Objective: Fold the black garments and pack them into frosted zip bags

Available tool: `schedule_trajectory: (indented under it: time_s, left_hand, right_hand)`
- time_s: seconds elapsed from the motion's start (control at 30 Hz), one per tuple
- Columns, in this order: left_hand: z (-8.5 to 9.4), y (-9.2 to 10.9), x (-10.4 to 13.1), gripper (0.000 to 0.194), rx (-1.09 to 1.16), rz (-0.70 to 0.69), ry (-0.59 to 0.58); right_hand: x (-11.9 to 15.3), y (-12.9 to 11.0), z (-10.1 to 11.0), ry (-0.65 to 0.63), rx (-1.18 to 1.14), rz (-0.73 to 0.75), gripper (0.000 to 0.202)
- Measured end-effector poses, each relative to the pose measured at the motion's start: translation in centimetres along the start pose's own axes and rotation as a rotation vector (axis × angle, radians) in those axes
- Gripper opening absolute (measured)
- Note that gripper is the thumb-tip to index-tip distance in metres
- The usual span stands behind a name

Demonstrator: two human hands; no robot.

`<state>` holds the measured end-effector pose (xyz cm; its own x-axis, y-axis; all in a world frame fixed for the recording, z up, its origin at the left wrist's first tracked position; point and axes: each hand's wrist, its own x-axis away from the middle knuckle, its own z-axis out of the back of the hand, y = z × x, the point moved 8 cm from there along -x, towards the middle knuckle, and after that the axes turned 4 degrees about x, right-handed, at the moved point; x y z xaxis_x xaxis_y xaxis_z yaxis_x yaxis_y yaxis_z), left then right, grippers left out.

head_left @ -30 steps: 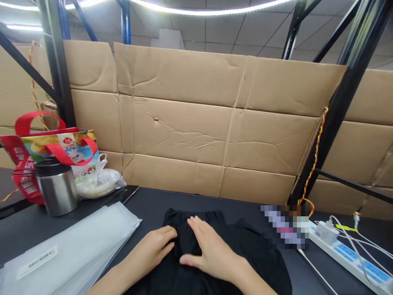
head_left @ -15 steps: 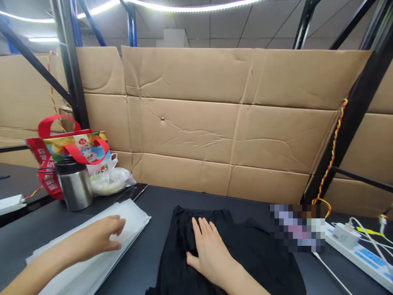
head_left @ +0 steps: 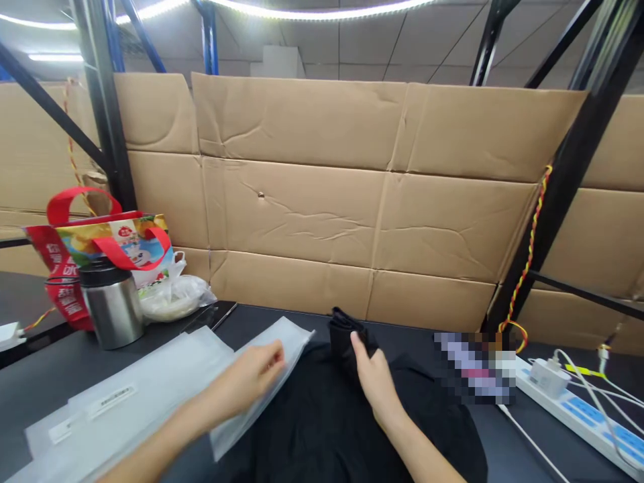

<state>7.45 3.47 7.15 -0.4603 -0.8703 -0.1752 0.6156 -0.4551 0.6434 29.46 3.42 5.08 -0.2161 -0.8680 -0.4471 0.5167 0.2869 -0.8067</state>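
Note:
My left hand (head_left: pixel 255 377) is closed with fingers curled around a frosted plastic bag (head_left: pixel 292 335), which hangs slantwise over the left edge of black fabric. More such plastic bags (head_left: pixel 176 369) lie in a stack on the left, with white barcode labels showing on them. My right hand (head_left: pixel 376 379) grips a folded black garment (head_left: pixel 347 330), thumb on top, its rolled end raised. More black cloth (head_left: pixel 306 429) spreads beneath both hands. How the left fingertips hold the bag is partly hidden.
On the left stand a steel tumbler (head_left: pixel 111 308), a red-handled bag (head_left: pixel 65 288) and a knotted plastic bag (head_left: pixel 174 295), near a phone (head_left: pixel 224 312). A power strip (head_left: pixel 588 416) with white cables lies right. Cardboard (head_left: pixel 302 221) walls off the back.
My left hand has moved right, bringing one plastic bag from the stack toward the cloth. My right hand, earlier flat on the black garment, now grips it and lifts its end.

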Motion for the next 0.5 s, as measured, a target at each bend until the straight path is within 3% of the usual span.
schedule_trajectory:
  time_s: [0.1, 0.17, 0.27, 0.33, 0.5]
  left_hand:
    - [-5.6, 0.4, -2.0, 0.023, 0.134, -0.024, -0.122]
    - [-7.6, 0.3, -2.6, 0.025, 0.194, -0.031, -0.172]
    - [-8.1, 0.1, -2.9, 0.026, 0.244, -0.073, -0.187]
    - [-7.6, 0.0, -3.0, 0.024, 0.252, -0.096, -0.184]
    - [-7.2, -0.6, -3.8, 0.021, 0.154, -0.071, -0.137]
  right_hand:
    - [0.1, -0.1, 2.6, 0.104, -0.067, 0.039, 0.047]
    - [1.1, -2.0, 2.5, -0.018, -0.062, 0.244, 0.040]
    - [4.6, -4.7, -0.4, -0.457, 0.086, 0.594, 0.054]
    - [6.3, -4.7, -1.5, -0.654, 0.178, 0.640, 0.060]
    - [7.4, -4.2, -1.6, -0.757, 0.258, 0.603, 0.067]
